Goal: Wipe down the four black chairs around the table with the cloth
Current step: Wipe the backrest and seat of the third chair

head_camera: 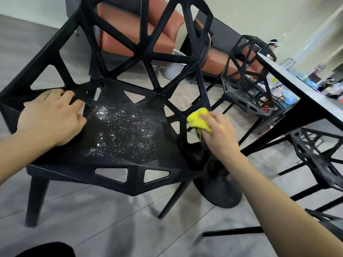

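On the near black chair (118, 164), pulled out from the table (304, 93), the seat carries a wide patch of pale speckles at its middle, dust or droplets, which looks not yet wiped. The left hand (50, 117) lies open and flat on the chair's left edge, fingers spread over the frame, apparently steadying it. The right hand (218, 134) is closed around a bunched yellow cloth (198, 120), pressing it against the right side strut of the chair, just beside the seat. Judging from this, the work sits on the first chair's frame, with its seat centre left to do. A second black chair (246, 86) stands further along by the table, its seat looking grey with dust, and parts of two more chairs (319, 164) show at the right edge; whether those are clean cannot be told. Most of the task seems to remain.
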### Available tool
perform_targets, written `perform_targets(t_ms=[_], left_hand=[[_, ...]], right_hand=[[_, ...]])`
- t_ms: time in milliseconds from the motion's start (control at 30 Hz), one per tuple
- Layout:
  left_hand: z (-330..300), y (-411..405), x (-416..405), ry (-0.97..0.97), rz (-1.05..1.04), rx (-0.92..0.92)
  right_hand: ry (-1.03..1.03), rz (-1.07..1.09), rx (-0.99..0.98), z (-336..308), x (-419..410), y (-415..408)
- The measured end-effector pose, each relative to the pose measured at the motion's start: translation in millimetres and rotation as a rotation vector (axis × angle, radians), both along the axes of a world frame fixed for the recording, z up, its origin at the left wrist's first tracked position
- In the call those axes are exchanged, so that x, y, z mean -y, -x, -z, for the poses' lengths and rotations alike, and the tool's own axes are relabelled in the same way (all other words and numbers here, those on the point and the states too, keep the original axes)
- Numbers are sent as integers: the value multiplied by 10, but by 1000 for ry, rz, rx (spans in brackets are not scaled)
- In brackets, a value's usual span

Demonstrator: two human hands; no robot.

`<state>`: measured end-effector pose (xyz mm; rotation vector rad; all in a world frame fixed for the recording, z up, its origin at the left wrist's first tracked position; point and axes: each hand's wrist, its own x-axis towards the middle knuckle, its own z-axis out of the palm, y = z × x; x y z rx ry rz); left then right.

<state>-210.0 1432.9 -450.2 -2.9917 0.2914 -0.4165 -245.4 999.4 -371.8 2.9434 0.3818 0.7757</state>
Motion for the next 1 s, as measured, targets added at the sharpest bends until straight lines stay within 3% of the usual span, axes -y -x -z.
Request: perform_targets(t_ms=[67,200,267,433,533,767,933,1000], left_hand=[[57,-48,-11,-13,0,-13],[43,-98,3,33,-56,0],[58,-119,5,38,-54,9],[128,-159,24,5,-37,-37],[153,-126,35,-2,-58,-49],[77,-38,44,34,-40,-51],[-45,53,118,44,-57,-120],[-110,94,162,62,-68,-66]], right_hand=[[-20,66,123,-118,83,-293],[184,202,-114,60,152,-670],[193,222,-115,105,192,-767],[78,323,-142,41,61,-892],[14,314,-146,147,115,-526],[-401,329,-53,668,-11,346],[-145,116,-62,726,-158,606],[-95,73,-67,589,-170,500]])
